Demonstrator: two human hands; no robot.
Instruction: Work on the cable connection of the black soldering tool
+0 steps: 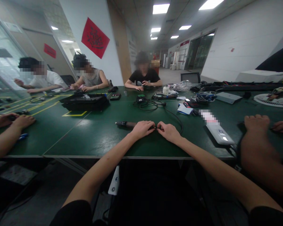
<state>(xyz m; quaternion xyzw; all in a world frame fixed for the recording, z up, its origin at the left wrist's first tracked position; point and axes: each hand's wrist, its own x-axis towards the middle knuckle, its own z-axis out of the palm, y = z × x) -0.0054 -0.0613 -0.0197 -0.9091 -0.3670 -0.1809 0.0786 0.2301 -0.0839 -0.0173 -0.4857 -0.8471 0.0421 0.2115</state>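
Observation:
On the green table, near its front edge, lies a dark cylindrical tool (pixel 125 124) with a narrow tip pointing left. My left hand (pixel 143 129) is wrapped round its right end. Just to the right, my right hand (pixel 169 131) pinches a small dark piece at the tool's end, where a black cable (pixel 179 121) seems to lead away behind the hand. The fingertips of both hands almost meet. Exactly how the small piece and the tool join is too small to tell.
A black tray (pixel 85 102) stands at the back left. Behind my hands lie coiled cables (pixel 147 103) and a blue-white cloth (pixel 185 109). A white device (pixel 218 130) is at the right. People sit across the table and at both sides, a neighbour's fist (pixel 257 122) at the right.

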